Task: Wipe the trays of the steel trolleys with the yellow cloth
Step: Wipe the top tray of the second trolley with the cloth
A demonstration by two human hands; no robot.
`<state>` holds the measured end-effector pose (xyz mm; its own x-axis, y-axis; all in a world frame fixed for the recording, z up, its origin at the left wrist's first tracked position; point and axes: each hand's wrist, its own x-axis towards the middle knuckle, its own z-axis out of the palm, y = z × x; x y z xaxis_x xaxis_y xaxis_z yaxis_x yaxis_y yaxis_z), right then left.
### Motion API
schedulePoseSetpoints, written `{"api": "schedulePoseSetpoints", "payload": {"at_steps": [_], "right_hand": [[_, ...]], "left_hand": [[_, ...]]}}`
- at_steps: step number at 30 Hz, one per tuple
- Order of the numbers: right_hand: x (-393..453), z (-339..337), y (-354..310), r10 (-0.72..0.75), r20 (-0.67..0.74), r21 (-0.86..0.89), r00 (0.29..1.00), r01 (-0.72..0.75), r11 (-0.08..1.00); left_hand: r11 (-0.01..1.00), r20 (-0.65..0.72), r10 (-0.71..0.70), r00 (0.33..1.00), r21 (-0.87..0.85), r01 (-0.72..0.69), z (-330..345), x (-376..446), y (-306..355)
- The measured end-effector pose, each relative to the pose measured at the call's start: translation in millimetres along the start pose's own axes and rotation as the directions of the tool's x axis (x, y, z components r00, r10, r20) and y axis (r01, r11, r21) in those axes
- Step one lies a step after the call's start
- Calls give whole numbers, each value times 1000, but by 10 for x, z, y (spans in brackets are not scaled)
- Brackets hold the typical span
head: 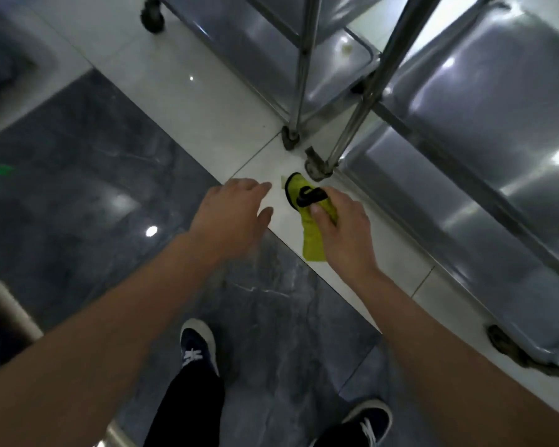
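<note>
- Head view shows your right hand point(342, 227) pinching the yellow cloth point(307, 214) between thumb and curled fingers, in the air over the white floor tiles point(188, 101) near a trolley caster point(317, 166).
- Your left hand point(236, 211) hovers just beside it, fingers loosely together, holding nothing.
- Risk, as I judge it: that light pinch may slip and drop the cloth onto the floor, dirtying it before it reaches a tray point(484, 101).
- Its long axis runs from near the caster back toward you, loose end hanging nearest you.

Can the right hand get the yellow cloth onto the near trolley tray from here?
Probably yes. The right hand grips the yellow cloth over the floor, and the near trolley tray lies open just beside it, with nothing between them.
</note>
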<state>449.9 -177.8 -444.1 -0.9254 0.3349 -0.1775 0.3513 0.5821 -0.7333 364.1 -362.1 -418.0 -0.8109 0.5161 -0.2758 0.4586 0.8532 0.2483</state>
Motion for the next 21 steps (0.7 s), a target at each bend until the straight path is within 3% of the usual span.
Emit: {"api": "schedulePoseSetpoints", "payload": {"at_steps": [8,16,21], "right_hand": [[-162,-539,-1690,-30,62,46,998,28,999],[-268,-948,-3447,41,-41,223,998,-31,974],[-150,-1211,-4336,34,-166,250,986,8,968]], "left_hand": [[979,31,-119,992,-165,122,-1581,-621,-485],[937,-69,-178,982,-315,148,-3274,-935,-1235],[962,-118,-107,987,-263,73,-4014,-1059,-1435]]}}
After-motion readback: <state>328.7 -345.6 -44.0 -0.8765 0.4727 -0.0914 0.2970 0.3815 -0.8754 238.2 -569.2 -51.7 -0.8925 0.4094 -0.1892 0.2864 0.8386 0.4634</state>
